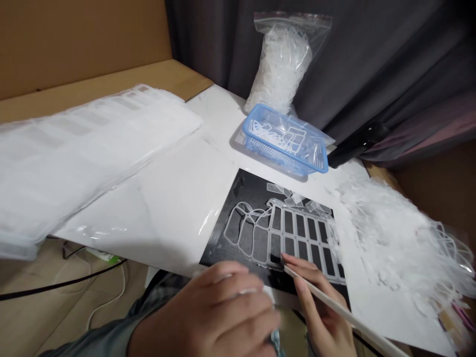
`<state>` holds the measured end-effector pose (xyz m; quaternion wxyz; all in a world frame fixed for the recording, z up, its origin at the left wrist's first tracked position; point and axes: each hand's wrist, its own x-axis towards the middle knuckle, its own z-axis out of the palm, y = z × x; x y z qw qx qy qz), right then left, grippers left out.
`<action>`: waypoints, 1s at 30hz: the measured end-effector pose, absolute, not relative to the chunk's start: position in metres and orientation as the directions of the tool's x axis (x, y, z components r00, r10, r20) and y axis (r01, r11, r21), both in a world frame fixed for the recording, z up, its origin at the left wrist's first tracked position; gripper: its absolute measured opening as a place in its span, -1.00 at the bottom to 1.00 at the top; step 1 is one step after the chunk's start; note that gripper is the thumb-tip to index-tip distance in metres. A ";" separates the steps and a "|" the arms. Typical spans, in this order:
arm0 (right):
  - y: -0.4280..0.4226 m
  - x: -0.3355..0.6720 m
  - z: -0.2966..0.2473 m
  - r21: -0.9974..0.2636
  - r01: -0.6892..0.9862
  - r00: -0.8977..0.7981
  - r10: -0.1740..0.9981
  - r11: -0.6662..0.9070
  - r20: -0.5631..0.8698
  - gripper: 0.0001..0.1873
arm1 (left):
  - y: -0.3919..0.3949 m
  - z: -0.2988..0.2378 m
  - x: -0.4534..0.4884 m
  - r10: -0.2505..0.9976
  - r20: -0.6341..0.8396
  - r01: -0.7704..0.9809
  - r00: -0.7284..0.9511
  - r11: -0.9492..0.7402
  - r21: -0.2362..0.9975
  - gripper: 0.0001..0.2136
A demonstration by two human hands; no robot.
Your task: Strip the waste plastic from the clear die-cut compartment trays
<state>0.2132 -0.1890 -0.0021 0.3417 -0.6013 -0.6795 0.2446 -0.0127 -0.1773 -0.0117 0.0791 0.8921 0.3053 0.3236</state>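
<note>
My right hand (323, 307) is closed round a long, thin white stick (345, 313). The stick's dark tip meets the lower edge of a clear plastic sheet (277, 233) with rows of rectangular cutouts. This sheet lies on a black mat (223, 248), and its left part is a loose, bent lattice of empty frames. Just left of the stick, above the mat's near edge, my left hand (223, 312) is curled with its fingers bent inward. Whatever it holds, if anything, is hidden. Small clear rectangular pieces (295, 199) lie along the mat's far side.
A blue basket (316, 166) holding white frame-shaped pieces stands behind the mat. Beyond it is a filled zip bag (278, 69). Stacked translucent sheets (92, 134) cover the table's left side. At right, a heap of plastic scraps (401, 238) spreads out. Cables (67, 290) run below left.
</note>
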 end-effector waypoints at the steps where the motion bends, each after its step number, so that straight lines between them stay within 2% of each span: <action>1: -0.188 0.215 -0.005 -0.740 0.650 -0.082 0.984 0.173 0.158 -0.78 | -0.169 -0.015 -0.008 0.585 0.547 0.475 0.599 -0.810 0.346 -0.76; 9: -0.191 0.223 -0.013 -0.709 0.665 -0.202 0.970 0.237 0.135 -0.71 | -0.157 -0.040 0.006 0.562 0.519 0.494 0.644 -0.824 0.278 -0.69; 15: -0.188 0.219 -0.008 -0.624 0.725 -0.254 0.955 0.292 0.152 -0.69 | -0.151 -0.038 0.004 0.474 0.503 0.496 0.722 -0.862 0.100 -0.75; 19: -0.190 0.218 -0.011 -0.490 0.791 -0.324 0.930 0.367 0.173 -0.65 | -0.148 -0.041 0.006 0.445 0.555 0.487 0.703 -0.870 0.080 -0.71; 26: -0.200 0.216 -0.037 -0.232 0.884 -0.327 0.891 0.407 0.316 -0.66 | -0.148 -0.044 0.011 0.415 0.589 0.480 0.694 -0.876 0.051 -0.73; 30: -0.200 0.215 -0.043 -0.155 0.889 -0.356 0.863 0.431 0.359 -0.67 | -0.148 -0.043 0.012 0.422 0.610 0.498 0.671 -0.865 0.050 -0.74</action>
